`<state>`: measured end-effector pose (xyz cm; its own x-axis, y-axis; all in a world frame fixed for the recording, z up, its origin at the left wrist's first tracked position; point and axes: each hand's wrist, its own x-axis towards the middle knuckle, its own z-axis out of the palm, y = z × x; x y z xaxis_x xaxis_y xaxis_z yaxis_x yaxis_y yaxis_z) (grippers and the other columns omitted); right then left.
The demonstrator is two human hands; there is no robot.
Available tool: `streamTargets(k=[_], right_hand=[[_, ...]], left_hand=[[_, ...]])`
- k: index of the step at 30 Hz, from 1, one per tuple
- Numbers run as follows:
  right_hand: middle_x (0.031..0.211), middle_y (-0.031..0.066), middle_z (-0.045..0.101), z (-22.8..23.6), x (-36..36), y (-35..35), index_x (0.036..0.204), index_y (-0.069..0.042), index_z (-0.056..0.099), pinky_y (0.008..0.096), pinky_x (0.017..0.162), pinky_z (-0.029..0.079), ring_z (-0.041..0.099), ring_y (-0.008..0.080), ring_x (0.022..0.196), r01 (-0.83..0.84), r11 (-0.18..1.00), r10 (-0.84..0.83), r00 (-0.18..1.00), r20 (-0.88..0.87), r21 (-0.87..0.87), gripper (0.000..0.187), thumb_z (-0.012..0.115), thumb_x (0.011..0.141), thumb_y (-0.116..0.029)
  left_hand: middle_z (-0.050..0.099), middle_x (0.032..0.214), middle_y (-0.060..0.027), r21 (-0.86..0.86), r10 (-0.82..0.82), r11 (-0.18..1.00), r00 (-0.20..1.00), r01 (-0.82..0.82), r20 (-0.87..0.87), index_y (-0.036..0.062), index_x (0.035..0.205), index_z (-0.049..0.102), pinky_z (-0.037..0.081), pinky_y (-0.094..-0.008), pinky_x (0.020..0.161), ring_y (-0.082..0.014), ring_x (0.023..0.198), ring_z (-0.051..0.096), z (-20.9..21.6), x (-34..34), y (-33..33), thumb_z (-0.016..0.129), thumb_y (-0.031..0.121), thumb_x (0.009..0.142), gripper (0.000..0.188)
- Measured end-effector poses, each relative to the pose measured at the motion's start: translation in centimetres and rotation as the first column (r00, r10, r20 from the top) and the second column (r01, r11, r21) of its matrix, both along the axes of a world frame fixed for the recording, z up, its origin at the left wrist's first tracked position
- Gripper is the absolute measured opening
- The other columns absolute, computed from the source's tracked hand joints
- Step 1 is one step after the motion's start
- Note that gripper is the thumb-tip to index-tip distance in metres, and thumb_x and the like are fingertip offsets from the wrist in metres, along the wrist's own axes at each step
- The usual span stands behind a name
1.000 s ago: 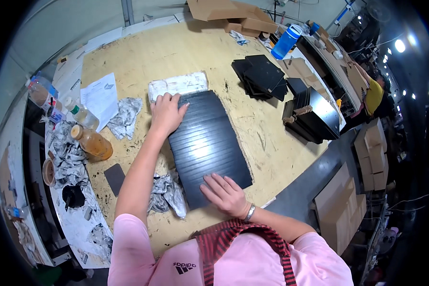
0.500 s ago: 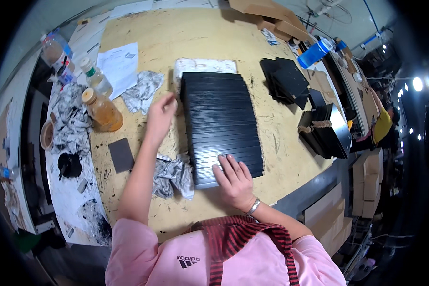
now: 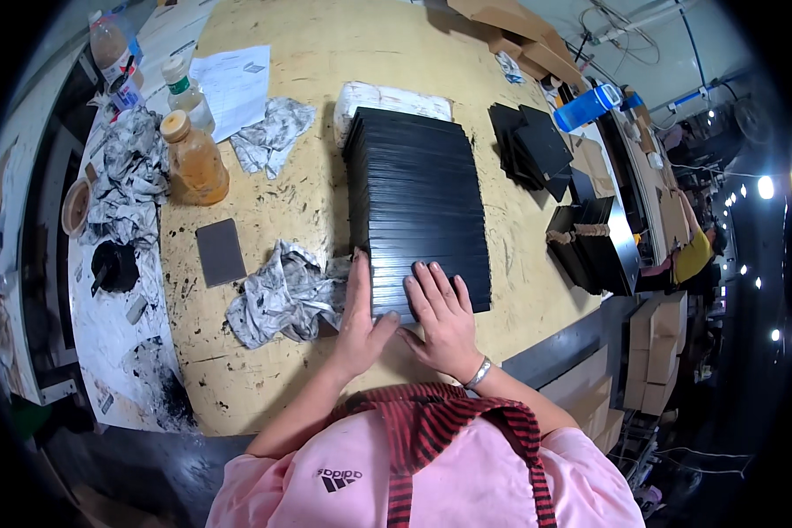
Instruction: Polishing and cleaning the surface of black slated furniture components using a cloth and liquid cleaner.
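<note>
A long row of thin black panels (image 3: 422,198), packed tightly on edge, lies in front of me. My right hand (image 3: 444,326) rests flat on top of its near end, fingers stretched out. My left hand (image 3: 359,324) presses along the row's near left corner, its fingers straight against the side and the thumb apart at the near end. Both hands are open. A smudged white block (image 3: 392,99) shows at the row's far end. Just left of my left hand lies a crumpled, stained cloth (image 3: 286,295).
To the right are loose black panels (image 3: 541,145), a tied bundle of panels (image 3: 603,242) and a blue bottle (image 3: 585,107). Leftward stand an orange-brown bottle (image 3: 198,167) and a clear bottle (image 3: 185,97), with a dark flat pad (image 3: 221,253) nearer. Another person (image 3: 695,255) is at far right.
My left hand has come down and nearer, from beside the row's far part to its near left corner. The cloth beside it has shifted left and spread. My right hand stays on the row.
</note>
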<state>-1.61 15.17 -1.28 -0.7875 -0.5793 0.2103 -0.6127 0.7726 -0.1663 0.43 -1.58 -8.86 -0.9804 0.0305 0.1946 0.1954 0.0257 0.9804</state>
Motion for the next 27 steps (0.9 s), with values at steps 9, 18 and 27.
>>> streamTargets(k=[9,18,27], right_hand=[[0.151,0.0169,0.046,-0.1,0.6,0.6,0.143,-0.003,0.047,0.0516,0.114,0.030,0.043,0.0335,0.140,-0.017,1.000,0.018,0.999,0.038,-0.019,0.078,0.075,0.073,-0.022],[0.152,0.0159,0.043,-0.6,-0.1,0.6,0.145,-0.002,0.044,0.0518,0.114,0.031,0.041,0.0333,0.141,-0.050,0.999,0.050,0.998,-0.047,-0.012,0.075,0.068,0.074,-0.013],[0.149,0.0219,0.042,0.8,2.2,0.8,0.139,-0.001,0.048,0.0573,0.111,0.034,0.043,0.0399,0.138,-0.122,0.950,0.114,0.993,-0.045,-0.286,0.072,0.071,0.070,-0.008]], left_hand=[[0.024,0.158,-0.0284,-0.408,-0.015,0.913,0.999,-0.007,-0.050,-0.0028,0.155,0.020,0.017,-0.0506,0.120,-0.0453,0.148,0.020,1.1,0.8,-2.7,0.070,0.034,0.087,0.092],[0.059,0.131,-0.0104,-0.869,0.193,0.489,0.981,-0.073,0.027,0.0108,0.121,0.067,0.033,-0.0450,0.108,-0.0311,0.127,0.049,-2.3,2.4,-11.1,0.074,0.014,0.080,0.042],[0.060,0.120,-0.0070,-0.816,0.395,0.359,0.866,-0.452,-0.306,0.0104,0.121,0.066,0.036,-0.0450,0.102,-0.0284,0.116,0.052,2.3,3.6,-11.0,0.078,0.015,0.076,0.047]])
